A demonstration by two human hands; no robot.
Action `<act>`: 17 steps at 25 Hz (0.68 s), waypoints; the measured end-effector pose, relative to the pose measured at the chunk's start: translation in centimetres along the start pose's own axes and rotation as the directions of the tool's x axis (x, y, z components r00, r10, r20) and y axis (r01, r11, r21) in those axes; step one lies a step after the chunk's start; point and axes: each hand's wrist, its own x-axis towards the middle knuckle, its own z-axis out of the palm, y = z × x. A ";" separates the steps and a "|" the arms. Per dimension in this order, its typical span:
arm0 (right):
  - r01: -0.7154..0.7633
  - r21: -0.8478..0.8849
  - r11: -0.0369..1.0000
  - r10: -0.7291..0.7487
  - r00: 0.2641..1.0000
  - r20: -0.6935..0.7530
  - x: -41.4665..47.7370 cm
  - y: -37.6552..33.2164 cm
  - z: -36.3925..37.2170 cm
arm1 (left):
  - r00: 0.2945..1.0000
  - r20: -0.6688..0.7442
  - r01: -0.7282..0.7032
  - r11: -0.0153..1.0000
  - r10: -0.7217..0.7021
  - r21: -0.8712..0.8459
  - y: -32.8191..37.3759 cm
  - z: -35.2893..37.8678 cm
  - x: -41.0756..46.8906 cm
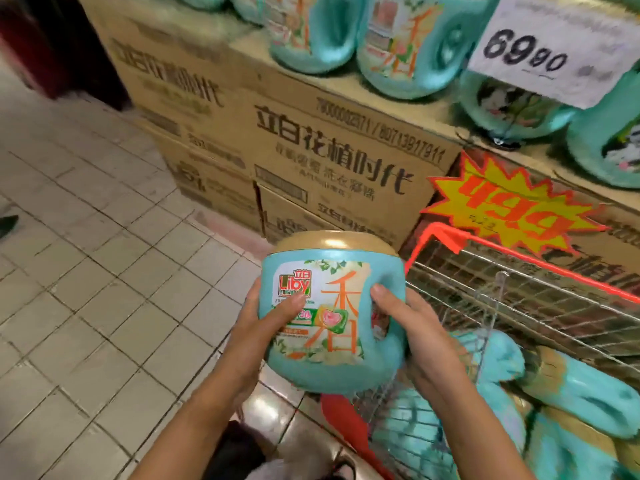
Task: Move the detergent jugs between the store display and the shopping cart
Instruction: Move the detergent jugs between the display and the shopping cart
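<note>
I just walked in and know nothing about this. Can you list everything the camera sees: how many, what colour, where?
Held jug: one, teal with a gold lid, mid-frame, left of the cart.
Display jugs: at least five, teal, standing on top of the boxes.
Cart jugs: at least two, teal, lying inside the cart.
Cardboard boxes: several, brown, stacked under the display jugs.
Shopping cart: one, wire with a red rim, lower right.
Price sign: one, white, upper right.
Starburst tag: one, yellow and red, behind the cart.
Floor tiles: many, pale grey, left.
Left hand: one, grip on the jug's left side.
Right hand: one, grip on its handle side.
</note>
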 end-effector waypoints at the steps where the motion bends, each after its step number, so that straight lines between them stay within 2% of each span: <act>1: -0.012 -0.013 1.000 0.012 0.999 0.036 0.8 0.0 2.1 | 0.999 -0.032 0.003 1.000 -0.004 -0.011 0.9 -2.0 0.2; 4: 0.018 -0.048 0.999 -0.014 0.995 0.097 3.5 0.4 9.1 | 0.997 -0.083 0.001 1.000 0.000 0.013 4.2 -8.5 1.4; 10: 0.019 -0.016 1.000 -0.017 0.993 0.116 7.7 0.4 21.4 | 0.997 -0.078 -0.021 0.996 0.028 0.085 12.3 -19.3 4.4; 17: 0.134 0.085 0.987 -0.142 0.986 0.084 13.9 -5.5 27.3 | 0.994 -0.058 -0.089 0.991 0.095 0.095 18.6 -22.6 11.7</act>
